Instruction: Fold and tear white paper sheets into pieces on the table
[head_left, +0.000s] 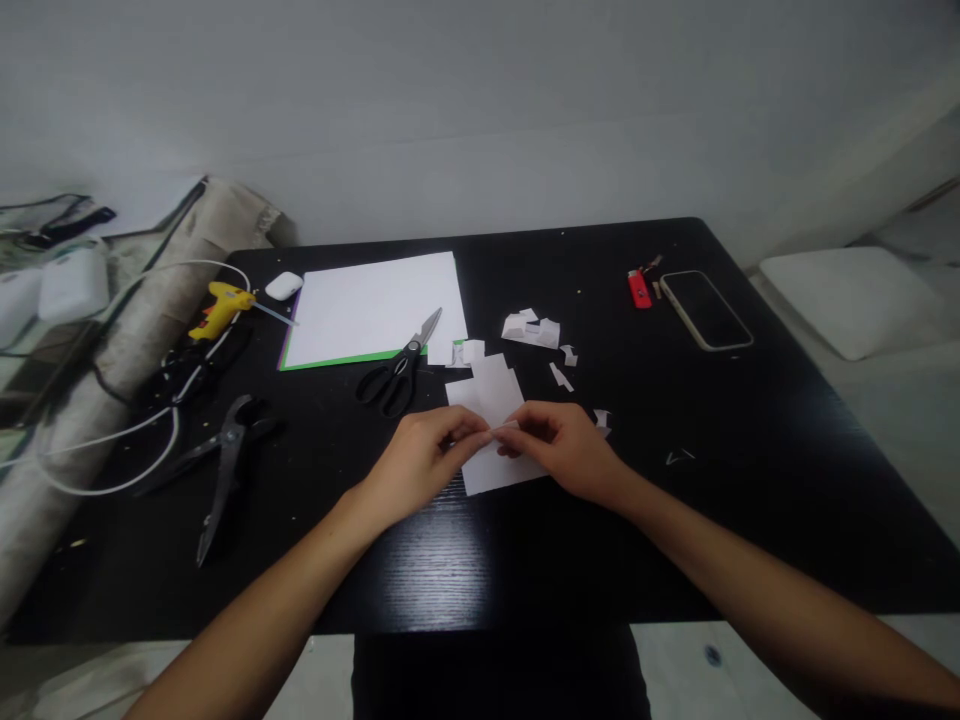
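A white cut-out paper shape lies on the black table in front of me. My left hand and my right hand meet over its middle. Both pinch the paper with closed fingertips, thumbs and forefingers touching it. The lower part of the sheet shows between my wrists. Black-handled scissors lie just beyond my left hand.
Behind the scissors lies a stack of white paper over green and purple sheets. Paper scraps lie at centre right. A red lighter and a phone sit far right. A yellow glue gun, pliers and cables crowd the left.
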